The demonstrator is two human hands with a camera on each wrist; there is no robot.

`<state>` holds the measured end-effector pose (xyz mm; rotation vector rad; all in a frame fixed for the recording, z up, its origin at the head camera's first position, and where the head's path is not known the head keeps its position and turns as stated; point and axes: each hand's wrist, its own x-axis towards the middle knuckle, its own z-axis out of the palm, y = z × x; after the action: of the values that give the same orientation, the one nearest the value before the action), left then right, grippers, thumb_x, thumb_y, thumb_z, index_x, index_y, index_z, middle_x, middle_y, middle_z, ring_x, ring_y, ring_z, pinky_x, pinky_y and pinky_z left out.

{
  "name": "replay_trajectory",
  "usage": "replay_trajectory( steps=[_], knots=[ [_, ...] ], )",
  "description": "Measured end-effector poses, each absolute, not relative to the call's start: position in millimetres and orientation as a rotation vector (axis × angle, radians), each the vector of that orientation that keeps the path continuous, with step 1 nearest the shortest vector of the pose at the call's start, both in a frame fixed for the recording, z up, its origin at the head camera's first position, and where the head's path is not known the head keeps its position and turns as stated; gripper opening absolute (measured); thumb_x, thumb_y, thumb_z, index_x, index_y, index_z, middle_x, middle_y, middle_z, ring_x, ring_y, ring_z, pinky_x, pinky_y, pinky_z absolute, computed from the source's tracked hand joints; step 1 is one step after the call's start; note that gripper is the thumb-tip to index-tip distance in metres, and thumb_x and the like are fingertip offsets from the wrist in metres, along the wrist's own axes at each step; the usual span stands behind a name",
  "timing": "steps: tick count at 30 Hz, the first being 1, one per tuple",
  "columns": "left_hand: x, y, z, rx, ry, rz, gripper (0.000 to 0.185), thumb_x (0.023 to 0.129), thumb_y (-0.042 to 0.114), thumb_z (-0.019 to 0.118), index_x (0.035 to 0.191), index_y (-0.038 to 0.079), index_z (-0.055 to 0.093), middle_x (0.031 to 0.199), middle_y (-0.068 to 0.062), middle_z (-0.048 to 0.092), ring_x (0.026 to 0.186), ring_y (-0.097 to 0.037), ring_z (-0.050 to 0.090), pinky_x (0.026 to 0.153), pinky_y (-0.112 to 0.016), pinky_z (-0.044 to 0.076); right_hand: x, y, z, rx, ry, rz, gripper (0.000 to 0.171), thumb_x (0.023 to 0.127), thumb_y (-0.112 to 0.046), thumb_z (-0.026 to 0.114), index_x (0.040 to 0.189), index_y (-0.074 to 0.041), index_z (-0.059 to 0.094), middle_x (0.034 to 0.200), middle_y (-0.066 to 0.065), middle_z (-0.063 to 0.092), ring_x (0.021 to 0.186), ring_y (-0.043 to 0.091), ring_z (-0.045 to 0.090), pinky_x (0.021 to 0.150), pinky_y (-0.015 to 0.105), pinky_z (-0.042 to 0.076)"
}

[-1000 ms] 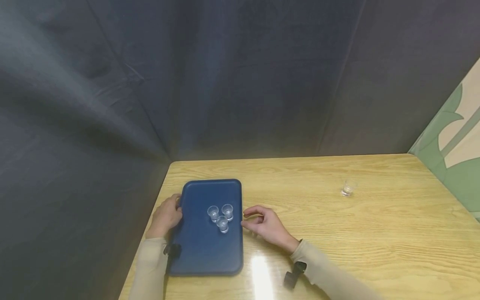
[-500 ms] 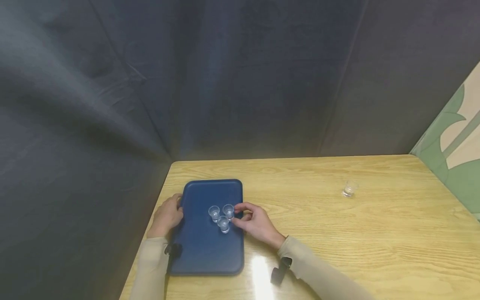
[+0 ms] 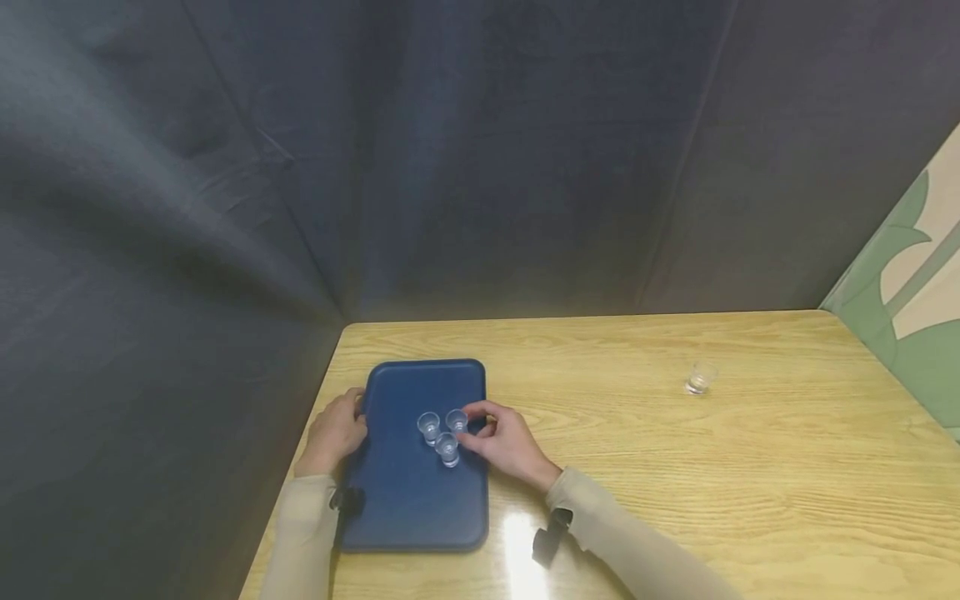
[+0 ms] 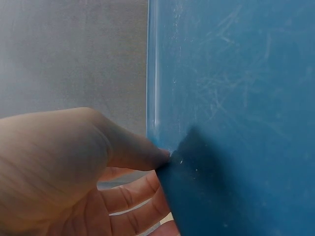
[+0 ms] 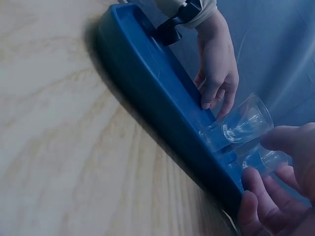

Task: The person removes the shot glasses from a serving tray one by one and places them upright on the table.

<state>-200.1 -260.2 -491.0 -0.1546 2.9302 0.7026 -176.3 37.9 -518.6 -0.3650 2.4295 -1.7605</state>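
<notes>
One cup [image 5: 263,160] half behind fingers [image 5: 288,139]

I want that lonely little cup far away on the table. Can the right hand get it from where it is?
Probably yes. The right hand is busy at the cups on the blue tray, but only bare table lies between it and the lone cup.

I see a light oak-grain wooden table [image 3: 675,467] with a glossy top, backed by dark cloth. On it, at about 9 o'clock from the middle, lies a dark blue rectangular plastic tray [image 3: 408,508], its long side running away from me. Well apart, toward 2 o'clock, a small clear plastic cup [image 3: 699,377] stands upright alone on the wood.
</notes>
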Motion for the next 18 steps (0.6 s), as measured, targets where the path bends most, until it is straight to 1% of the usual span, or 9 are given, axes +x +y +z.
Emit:
replay_trajectory(
  steps=[5,9,11,18],
  knots=[
    [-198.9,-259.6,-490.0,-0.157,2.929,0.699,0.054,0.104,0.011,0.055,0.155,-0.002,0.046,0.124,-0.024,0.068,0.104,-0.037,0.07,0.092,-0.061,0.057,-178.5,36.4,-518.6,-0.373,2.454,-1.734,0.036,0.087,-0.016,0.088,0.121,-0.011,0.076,0.103,0.008,0.077,0.069,0.008,0.063,0.057,0.02,0.052],
    [-198.3,-258.8,-489.1,-0.157,2.925,0.7,0.054,0.104,0.011,0.055,0.156,-0.002,0.046,0.124,-0.024,0.068,0.105,-0.037,0.07,0.093,-0.06,0.057,-179.4,36.3,-517.0,-0.38,2.459,-1.729,0.036,0.087,-0.016,0.088,0.12,-0.01,0.076,0.095,0.007,0.075,0.067,0.008,0.062,0.055,0.02,0.051],
    [-198.4,-258.9,-489.0,-0.159,2.926,0.7,0.054,0.104,0.011,0.055,0.156,-0.002,0.046,0.126,-0.024,0.068,0.108,-0.038,0.07,0.095,-0.061,0.056,-179.2,36.3,-515.2,-0.379,2.459,-1.728,0.036,0.087,-0.016,0.088,0.12,-0.01,0.076,0.092,0.007,0.075,0.067,0.008,0.061,0.055,0.019,0.05],
    [-198.3,-259.3,-488.9,-0.165,2.928,0.689,0.054,0.104,0.011,0.055,0.156,-0.002,0.047,0.127,-0.024,0.068,0.108,-0.039,0.07,0.094,-0.061,0.057,-179.9,36.1,-514.0,-0.381,2.466,-1.744,0.035,0.086,-0.018,0.088,0.119,-0.01,0.077,0.085,0.007,0.074,0.065,0.006,0.061,0.054,0.018,0.049]
  ],
)
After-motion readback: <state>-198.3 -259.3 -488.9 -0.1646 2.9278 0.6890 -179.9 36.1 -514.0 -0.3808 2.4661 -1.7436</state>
